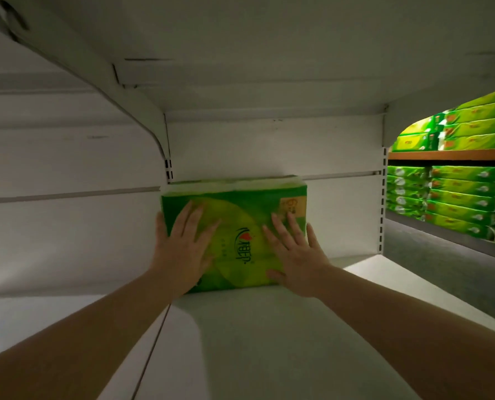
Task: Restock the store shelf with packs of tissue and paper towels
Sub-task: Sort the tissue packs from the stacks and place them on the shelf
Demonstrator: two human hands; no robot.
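One green tissue pack stands at the centre of a white shelf, its far side against the white back panel. Two hands press its front: the left hand and the right hand, both with fingers straight and spread. At three o'clock, another shelving unit holds stacked green packs, too many to count.

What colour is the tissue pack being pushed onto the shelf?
The tissue pack is green with yellow swirls, seen in the head view.

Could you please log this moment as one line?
left hand flat on tissue pack | right hand flat | pack at shelf back
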